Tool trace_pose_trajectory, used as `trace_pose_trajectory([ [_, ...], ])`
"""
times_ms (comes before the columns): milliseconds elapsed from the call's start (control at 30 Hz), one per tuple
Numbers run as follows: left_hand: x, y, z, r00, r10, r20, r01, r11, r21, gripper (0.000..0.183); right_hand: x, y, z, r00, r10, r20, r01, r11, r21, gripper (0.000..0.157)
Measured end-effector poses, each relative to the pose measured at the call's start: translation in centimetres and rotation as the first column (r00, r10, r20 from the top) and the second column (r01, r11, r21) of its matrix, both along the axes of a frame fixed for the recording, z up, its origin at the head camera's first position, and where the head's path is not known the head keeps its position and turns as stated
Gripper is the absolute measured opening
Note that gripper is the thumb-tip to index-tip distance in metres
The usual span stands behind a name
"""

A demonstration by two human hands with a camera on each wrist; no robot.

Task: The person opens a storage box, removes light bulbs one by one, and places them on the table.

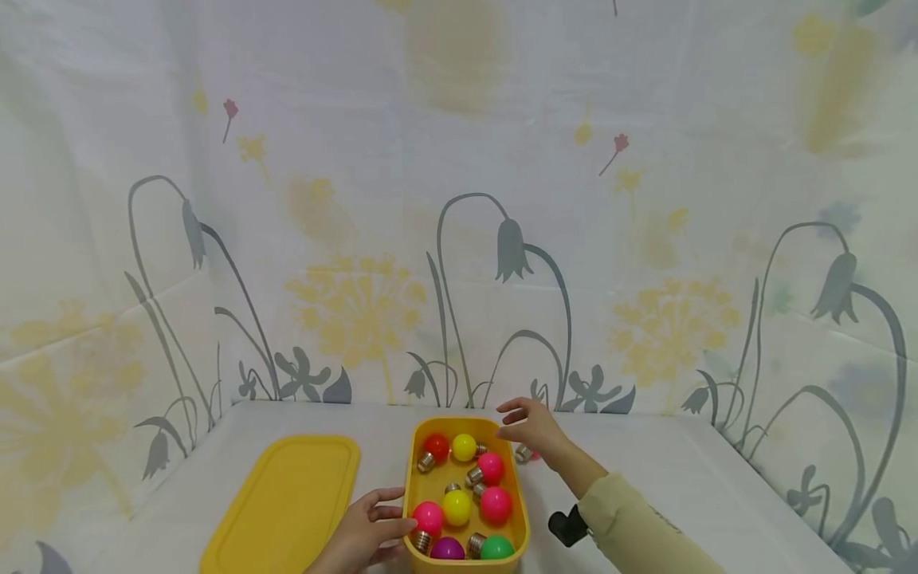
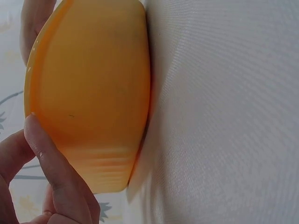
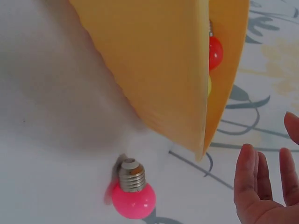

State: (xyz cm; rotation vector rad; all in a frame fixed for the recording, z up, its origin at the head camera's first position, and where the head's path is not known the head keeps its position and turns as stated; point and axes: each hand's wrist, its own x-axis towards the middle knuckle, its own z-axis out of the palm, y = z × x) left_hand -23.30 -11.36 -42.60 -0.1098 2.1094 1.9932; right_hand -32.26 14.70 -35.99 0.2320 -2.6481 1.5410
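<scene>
Several small colored light bulbs lie in a yellow plastic box (image 1: 469, 568), among them a red bulb (image 1: 436, 446), a yellow bulb (image 1: 457, 508), a purple bulb (image 1: 448, 548) and a green bulb (image 1: 496, 548). My left hand (image 1: 366, 526) touches the box's left side, its fingertips right at the rim, as the left wrist view also shows. Over the far right corner of the box hovers my right hand (image 1: 534, 428), fingers loosely extended and holding nothing. Outside the box, below that hand, a pink bulb (image 3: 134, 201) with a metal screw base lies on the table, mostly covered in the head view.
A flat yellow lid (image 1: 283, 502) lies on the white table (image 1: 674, 486), left of the box. Beside the right sleeve (image 1: 631, 518) is a black heart-shaped piece (image 1: 566, 526). Flower-printed cloth (image 1: 459, 143) rises behind the table and along both sides.
</scene>
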Motion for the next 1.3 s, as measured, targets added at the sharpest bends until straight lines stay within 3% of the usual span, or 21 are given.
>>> trace_pose_trajectory([
  [733, -0.1, 0.1, 0.1, 0.999, 0.032, 0.030, -0.032, 0.999, -0.009, 0.062, -0.9, -3.6, 0.6, 0.996, 0.080, 0.037, -0.079, 0.996, -0.046, 0.034],
  [1033, -0.3, 0.3, 0.3, 0.997, 0.048, 0.057, -0.048, 0.999, 0.005, 0.060, -1.5, -4.7, -0.3, 0.988, 0.136, 0.071, -0.129, 0.988, -0.089, 0.034],
  [1300, -0.2, 0.3, 0.1, 0.999, 0.036, 0.041, -0.036, 0.999, 0.019, 0.061, -1.7, -5.9, -0.8, 0.987, 0.128, 0.097, -0.121, 0.990, -0.077, 0.036],
])
